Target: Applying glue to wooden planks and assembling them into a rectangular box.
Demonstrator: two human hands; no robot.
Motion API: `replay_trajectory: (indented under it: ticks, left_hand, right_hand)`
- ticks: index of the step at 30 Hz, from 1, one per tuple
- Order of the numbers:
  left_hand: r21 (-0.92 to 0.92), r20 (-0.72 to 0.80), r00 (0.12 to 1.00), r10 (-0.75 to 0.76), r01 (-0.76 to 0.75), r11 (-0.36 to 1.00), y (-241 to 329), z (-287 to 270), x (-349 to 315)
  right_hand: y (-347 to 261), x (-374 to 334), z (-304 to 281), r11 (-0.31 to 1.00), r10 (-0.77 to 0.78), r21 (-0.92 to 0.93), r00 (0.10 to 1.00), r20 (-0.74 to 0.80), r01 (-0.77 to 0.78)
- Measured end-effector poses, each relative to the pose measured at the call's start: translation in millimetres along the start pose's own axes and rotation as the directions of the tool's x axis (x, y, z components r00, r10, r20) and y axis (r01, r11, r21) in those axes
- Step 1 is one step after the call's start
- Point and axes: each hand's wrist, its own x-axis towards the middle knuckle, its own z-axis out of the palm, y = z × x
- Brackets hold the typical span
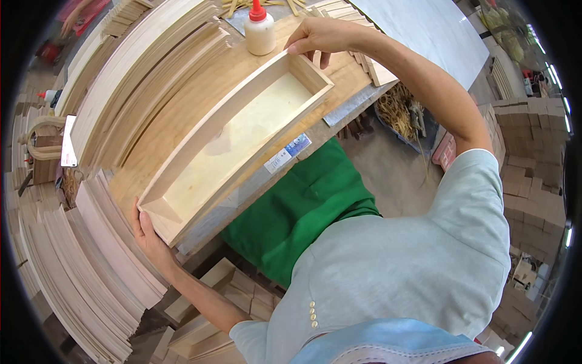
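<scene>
A long, shallow wooden box [209, 127] with an open top lies slantwise in front of me over the wooden worktable [159, 134]. Its pale bottom panel shows a darker patch near the middle. My left hand [151, 238] grips the near-left end, thumb against the end wall and fingers partly hidden below. At the far-right end, my right hand [315, 37] is closed over the corner, with thumb and fingers pinching the rim. Just left of that hand stands a white glue bottle [260, 34] with a red cap.
Tall stacks of thin boards [130, 79] line the left side, with more boards [100, 267] below them. Short wood pieces [382, 71] lie beyond the right hand. A basket of shavings [400, 109] sits under the table edge. A green cloth [303, 209] covers my lap.
</scene>
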Motion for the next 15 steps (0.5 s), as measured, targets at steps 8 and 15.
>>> replay_trajectory:
  ticks: [8, 15]
  left_hand:
    - [0.337, -0.100, 0.976, 0.194, -0.150, 0.930, 13.3, 14.0, -9.0]
    - [0.517, 0.478, 0.667, 0.572, -0.740, 0.431, 57.4, 239.3, -60.6]
  right_hand:
    - [1.9, 2.7, -0.2, 0.992, -0.013, -0.127, 1.000, -0.014, 0.011]
    - [32.8, 2.2, -15.7, 0.995, 0.035, 0.086, 0.996, 0.082, -0.042]
